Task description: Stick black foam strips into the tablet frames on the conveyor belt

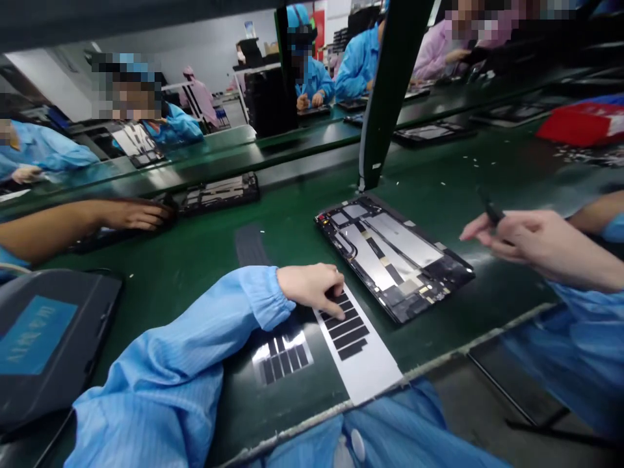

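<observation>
My left hand (314, 286) comes out of a blue sleeve, and its bent fingertips rest on a white backing sheet (363, 361) that carries several black sticker strips. A second small group of black strips (283, 357) lies just left of that sheet. An opened tablet (394, 257) with its inner boards exposed lies to the right of my left hand on the green belt. My right hand (536, 244) hovers beyond the tablet's right corner, fingers pinched on a thin black tool (492, 211).
A co-worker's bare forearm and hand (131, 213) rest on another open tablet (219, 193) at the left. A grey case with a blue label (43, 338) sits bottom left. A dark green post (390, 97) stands behind the tablet. A red box (580, 123) lies far right. People in blue coats work across the belt.
</observation>
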A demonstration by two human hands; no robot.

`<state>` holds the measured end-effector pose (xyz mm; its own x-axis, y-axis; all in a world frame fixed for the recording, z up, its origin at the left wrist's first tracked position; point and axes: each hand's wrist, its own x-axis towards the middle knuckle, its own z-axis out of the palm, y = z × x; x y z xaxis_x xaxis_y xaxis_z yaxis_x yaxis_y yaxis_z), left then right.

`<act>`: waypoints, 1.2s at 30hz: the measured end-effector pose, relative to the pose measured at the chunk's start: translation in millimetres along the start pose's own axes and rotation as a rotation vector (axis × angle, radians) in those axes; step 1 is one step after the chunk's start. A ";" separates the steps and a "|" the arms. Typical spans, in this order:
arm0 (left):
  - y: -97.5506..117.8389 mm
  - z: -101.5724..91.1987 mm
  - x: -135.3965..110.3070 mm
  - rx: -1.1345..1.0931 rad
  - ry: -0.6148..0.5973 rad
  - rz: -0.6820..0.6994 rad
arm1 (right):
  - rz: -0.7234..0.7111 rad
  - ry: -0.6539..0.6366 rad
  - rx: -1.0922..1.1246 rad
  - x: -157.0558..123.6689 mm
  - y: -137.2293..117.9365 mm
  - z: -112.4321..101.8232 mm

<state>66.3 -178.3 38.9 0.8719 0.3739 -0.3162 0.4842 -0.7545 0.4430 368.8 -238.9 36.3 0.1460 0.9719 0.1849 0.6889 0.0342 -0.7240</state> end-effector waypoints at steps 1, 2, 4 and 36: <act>0.6 7.6 0.2 0.033 0.003 -0.019 | -0.003 -0.086 0.195 -3.6 -12.0 7.1; -1.3 12.7 0.0 0.045 0.015 -0.048 | -0.019 -0.141 0.313 -7.4 -25.0 16.8; -8.4 17.1 -1.1 0.045 0.024 -0.099 | -0.104 -0.225 0.381 -15.0 -50.5 41.5; -22.1 14.0 1.3 0.084 0.064 -0.261 | -0.392 -0.628 0.232 -30.0 -85.3 91.7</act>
<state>55.7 -168.8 16.9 0.7224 0.5932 -0.3553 0.6878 -0.6692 0.2814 240.5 -249.6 31.6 -0.5557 0.8259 0.0952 0.4302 0.3837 -0.8171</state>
